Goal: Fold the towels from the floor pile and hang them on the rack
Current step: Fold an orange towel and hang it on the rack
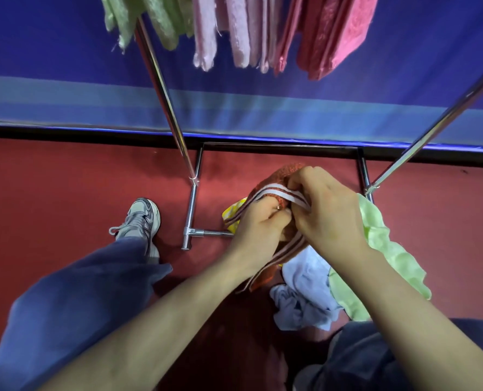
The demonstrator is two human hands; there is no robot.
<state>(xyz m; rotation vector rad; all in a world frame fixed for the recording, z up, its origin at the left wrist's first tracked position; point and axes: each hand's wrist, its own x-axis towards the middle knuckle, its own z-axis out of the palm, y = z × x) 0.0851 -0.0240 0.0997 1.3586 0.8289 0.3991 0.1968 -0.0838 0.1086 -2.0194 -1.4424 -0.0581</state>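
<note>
Indoor laundry-drying corner; home or set-up room, can't tell. Chrome rack (162, 91) running from centre floor up to top of frame, with green towels (153, 21), pale pink towels (234, 32) and deep pink towels (333, 35) hung along top edge. Loose towel pile (305, 292) on red floor (51, 179), lower right. Blue wall (51, 52) with lighter band and black skirting (65, 132) behind.

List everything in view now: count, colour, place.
striped towel: one, rust with white bands, held above the pile
yellow towel: one, yellow, floor, under the striped one
blue towel: one, pale blue, floor pile
green towel: one, light green, pile's right side
hung towels: several, green, pale pink, deep pink, on rack
rack: one, chrome, ahead
carpet: one, red, floor
backdrop: one, blue, behind rack
shoe: one, grey, left
left hand: one, grips striped towel
right hand: one, grips striped towel
</note>
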